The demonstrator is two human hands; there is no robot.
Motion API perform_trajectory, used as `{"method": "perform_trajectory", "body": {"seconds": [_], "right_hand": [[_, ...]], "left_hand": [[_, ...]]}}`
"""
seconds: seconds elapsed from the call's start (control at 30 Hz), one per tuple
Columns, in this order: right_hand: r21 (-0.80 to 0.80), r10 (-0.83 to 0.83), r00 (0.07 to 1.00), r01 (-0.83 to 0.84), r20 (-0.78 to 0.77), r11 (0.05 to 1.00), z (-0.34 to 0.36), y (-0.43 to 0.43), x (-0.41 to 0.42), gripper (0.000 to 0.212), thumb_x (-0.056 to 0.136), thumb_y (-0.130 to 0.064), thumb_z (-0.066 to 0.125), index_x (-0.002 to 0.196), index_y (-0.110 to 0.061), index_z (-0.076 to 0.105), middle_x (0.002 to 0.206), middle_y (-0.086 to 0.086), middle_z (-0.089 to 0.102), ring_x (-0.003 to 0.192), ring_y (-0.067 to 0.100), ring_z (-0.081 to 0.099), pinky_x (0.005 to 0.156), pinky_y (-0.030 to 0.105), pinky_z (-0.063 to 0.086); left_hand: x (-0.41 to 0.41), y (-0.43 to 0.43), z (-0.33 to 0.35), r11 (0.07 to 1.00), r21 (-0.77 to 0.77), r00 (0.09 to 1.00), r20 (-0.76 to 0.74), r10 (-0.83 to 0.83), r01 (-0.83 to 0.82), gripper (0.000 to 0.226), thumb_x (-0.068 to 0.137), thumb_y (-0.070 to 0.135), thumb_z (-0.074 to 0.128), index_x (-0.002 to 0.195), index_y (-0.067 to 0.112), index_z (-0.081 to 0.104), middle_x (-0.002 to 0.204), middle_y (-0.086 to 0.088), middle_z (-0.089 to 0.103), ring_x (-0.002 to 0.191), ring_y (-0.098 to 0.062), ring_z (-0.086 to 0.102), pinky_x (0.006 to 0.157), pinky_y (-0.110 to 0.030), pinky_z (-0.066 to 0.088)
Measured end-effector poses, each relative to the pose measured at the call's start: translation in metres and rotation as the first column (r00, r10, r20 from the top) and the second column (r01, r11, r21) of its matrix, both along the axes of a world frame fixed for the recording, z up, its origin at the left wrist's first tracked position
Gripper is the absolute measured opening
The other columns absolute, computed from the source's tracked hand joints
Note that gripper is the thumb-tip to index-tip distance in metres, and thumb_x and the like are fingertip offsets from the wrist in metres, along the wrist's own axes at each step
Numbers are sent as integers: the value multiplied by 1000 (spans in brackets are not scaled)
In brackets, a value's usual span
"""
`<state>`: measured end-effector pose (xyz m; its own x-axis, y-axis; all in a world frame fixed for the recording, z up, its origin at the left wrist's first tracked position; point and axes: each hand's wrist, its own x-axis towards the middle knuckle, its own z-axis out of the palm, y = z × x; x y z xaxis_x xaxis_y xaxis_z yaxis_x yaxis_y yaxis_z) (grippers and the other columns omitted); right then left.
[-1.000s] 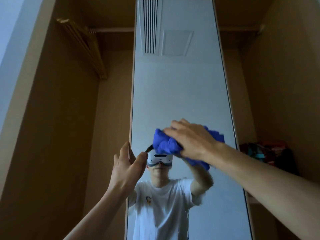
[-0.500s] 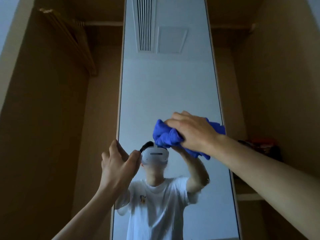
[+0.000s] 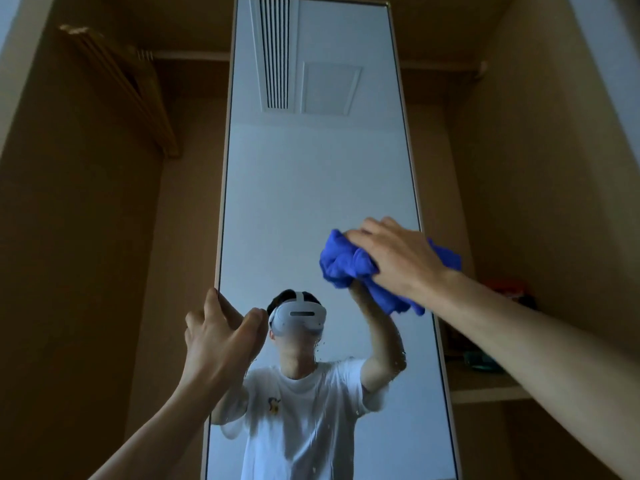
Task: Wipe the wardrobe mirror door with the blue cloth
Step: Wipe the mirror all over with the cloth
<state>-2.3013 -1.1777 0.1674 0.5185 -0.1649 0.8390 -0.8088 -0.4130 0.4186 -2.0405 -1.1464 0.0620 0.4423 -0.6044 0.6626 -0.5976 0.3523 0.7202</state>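
The tall, narrow wardrobe mirror door [image 3: 311, 174] stands straight ahead, edge-framed in pale wood, and reflects a person in a white shirt. My right hand [image 3: 398, 258] presses a bunched blue cloth [image 3: 346, 265] flat against the glass near the mirror's right edge, at mid height. My left hand [image 3: 221, 337] grips the mirror's left edge lower down, fingers wrapped around the frame and thumb on the glass. Small water drops speckle the lower glass.
Brown wardrobe walls flank the door on both sides. Wooden hangers [image 3: 138, 98] hang from a rail at upper left. A shelf [image 3: 485, 389] at right carries dark, colourful folded items [image 3: 512, 292] behind my right forearm.
My right hand has slid the blue cloth rightwards across the glass to the mirror's right edge. My left hand keeps its hold on the left edge. The view has tilted slightly.
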Motion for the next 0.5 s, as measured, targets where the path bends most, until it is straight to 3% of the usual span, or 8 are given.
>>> {"method": "perform_trajectory", "body": {"seconds": [0.13,0.33,0.5], "right_hand": [[-61,-70,996,73,55,995,37,-5,-19,21,97,-24,51,118,-28,54,105,-5,47,101,24,50,58,34,33],[-38,18,1000,-17,23,999,7,-14,-29,25,94,-28,57,119,-31,55,96,-14,39,97,18,51,59,34,41],[51,32,999,-30,-30,998,-58,-16,-37,46,85,-24,65,129,-30,53,108,-12,52,96,14,52,60,37,52]], "left_hand": [[3,-10,-1,999,-14,999,16,45,-44,89,89,60,58,159,27,14,148,-14,30,138,-41,35,106,-61,43],[0,-12,-2,999,-19,999,10,49,-49,106,71,70,48,160,26,12,152,-14,26,142,-41,31,109,-62,41],[-2,-11,-3,998,-18,999,5,52,-52,105,70,69,50,159,29,11,152,-11,25,142,-42,30,106,-63,43]]}}
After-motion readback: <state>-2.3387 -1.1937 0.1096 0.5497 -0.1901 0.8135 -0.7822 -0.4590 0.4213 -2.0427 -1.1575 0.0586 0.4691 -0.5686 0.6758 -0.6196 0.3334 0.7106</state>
